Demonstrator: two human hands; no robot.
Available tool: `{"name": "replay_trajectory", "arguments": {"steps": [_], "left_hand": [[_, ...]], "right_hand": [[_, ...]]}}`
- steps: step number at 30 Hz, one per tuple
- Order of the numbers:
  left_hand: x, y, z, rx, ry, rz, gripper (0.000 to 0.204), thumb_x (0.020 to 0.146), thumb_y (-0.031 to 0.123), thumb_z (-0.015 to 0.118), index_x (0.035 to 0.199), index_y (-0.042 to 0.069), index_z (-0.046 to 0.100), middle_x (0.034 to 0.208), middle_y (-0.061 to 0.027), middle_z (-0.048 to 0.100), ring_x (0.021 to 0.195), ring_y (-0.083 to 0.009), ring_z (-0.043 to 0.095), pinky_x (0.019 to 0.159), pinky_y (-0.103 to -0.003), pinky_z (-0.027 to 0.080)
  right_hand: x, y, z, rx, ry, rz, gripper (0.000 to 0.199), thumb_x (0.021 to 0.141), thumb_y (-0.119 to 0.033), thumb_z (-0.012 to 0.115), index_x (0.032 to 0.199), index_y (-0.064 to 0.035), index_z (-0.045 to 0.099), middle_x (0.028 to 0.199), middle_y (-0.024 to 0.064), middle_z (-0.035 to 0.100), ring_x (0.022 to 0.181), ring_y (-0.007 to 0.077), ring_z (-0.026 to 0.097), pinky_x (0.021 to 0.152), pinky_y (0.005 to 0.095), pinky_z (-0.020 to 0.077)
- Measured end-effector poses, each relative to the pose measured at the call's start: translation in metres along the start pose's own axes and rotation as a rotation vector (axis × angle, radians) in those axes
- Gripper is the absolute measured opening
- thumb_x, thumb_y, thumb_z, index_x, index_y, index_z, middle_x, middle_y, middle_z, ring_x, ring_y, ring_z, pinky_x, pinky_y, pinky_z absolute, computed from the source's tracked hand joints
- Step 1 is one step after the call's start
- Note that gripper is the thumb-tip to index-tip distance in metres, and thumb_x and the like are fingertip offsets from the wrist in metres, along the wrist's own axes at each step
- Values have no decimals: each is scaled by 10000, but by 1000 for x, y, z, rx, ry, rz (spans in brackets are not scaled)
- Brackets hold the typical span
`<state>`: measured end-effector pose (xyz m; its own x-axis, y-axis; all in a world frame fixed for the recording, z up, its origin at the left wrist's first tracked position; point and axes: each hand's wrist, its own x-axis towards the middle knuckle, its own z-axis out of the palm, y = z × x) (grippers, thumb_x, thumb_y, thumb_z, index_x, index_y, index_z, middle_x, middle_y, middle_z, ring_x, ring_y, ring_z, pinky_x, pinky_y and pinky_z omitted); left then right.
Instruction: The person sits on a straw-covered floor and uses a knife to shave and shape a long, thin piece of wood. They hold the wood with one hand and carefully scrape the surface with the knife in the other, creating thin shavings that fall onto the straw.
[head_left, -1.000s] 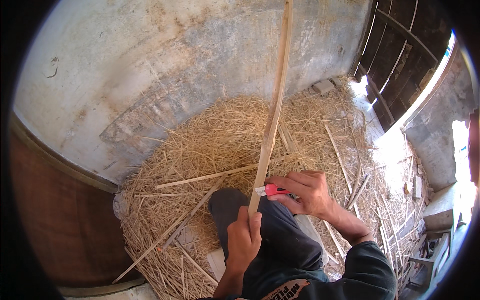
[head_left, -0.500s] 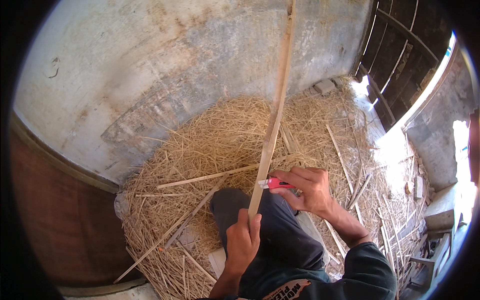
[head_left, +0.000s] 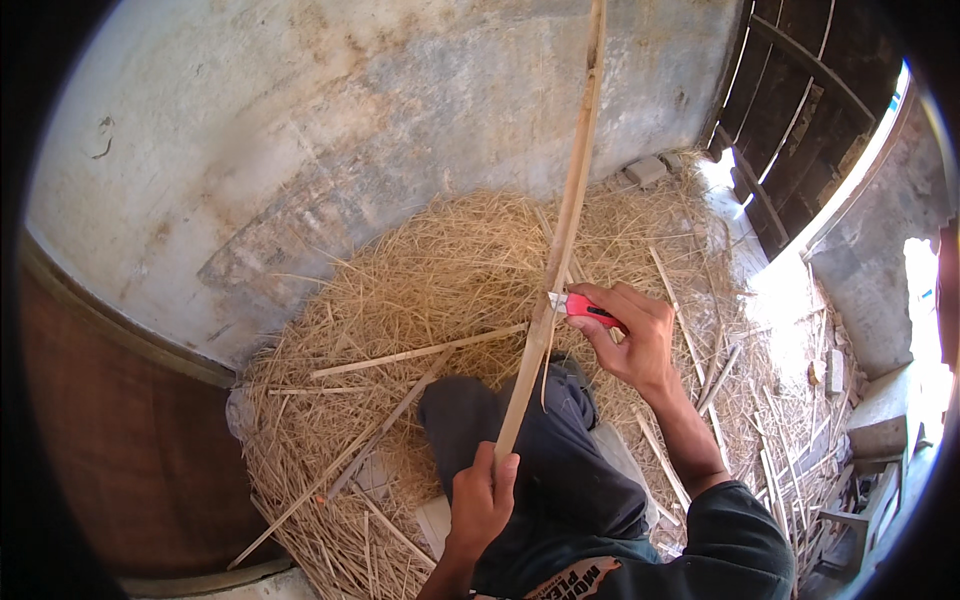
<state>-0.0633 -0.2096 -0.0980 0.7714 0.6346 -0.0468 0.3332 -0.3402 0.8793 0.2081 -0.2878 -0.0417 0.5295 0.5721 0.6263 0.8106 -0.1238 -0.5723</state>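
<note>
Nearest me, at the bottom, the left hand (head_left: 482,505) has its fingers wrapped round the lower end of a pale strip (head_left: 526,378), which leans up and away over dark trousers (head_left: 560,470). Farther up, the right hand's (head_left: 638,335) fingers grip a red knife (head_left: 592,310), its blade (head_left: 558,301) against the strip's right edge. A thin curl (head_left: 545,385) hangs below, so I judge this to be mid-shave; another stroke would call for a firm left hold and a shallow blade. I can't tell how deep it bites. Beyond lie straw (head_left: 450,250) and a stained wall (head_left: 300,130); the strip's top is cut off.
</note>
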Motion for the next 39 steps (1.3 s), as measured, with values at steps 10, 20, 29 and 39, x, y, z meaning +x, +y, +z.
{"name": "replay_trajectory", "arguments": {"steps": [10,20,29,39], "left_hand": [[1,-10,-5,-218,-71,-11,305,1093,282,593,941,23,538,630,-125,555,512,-224,589,504,-356,431],[-10,-4,-13,-19,32,-16,379,1083,353,600,887,41,511,585,-88,516,487,-176,556,478,-350,393],[-30,-18,-8,93,-9,-41,355,1053,321,644,872,36,533,567,-141,535,487,-293,611,477,-408,420],[-47,-29,-22,124,-122,-116,348,1035,335,675,920,34,543,602,-205,602,597,-444,668,515,-499,486]], "right_hand": [[-1,-10,4,117,30,18,296,828,-153,865,1102,-59,805,804,104,737,657,226,699,608,307,528],[2,3,3,-3,-4,-129,328,798,-217,892,1094,-100,816,758,70,710,596,223,676,535,332,511],[25,56,-1,-17,177,266,267,913,-257,825,1097,-64,822,839,108,781,620,135,676,535,294,492],[57,109,-28,-146,321,297,353,921,-317,827,1118,-24,808,888,139,801,695,168,709,651,295,536]]}}
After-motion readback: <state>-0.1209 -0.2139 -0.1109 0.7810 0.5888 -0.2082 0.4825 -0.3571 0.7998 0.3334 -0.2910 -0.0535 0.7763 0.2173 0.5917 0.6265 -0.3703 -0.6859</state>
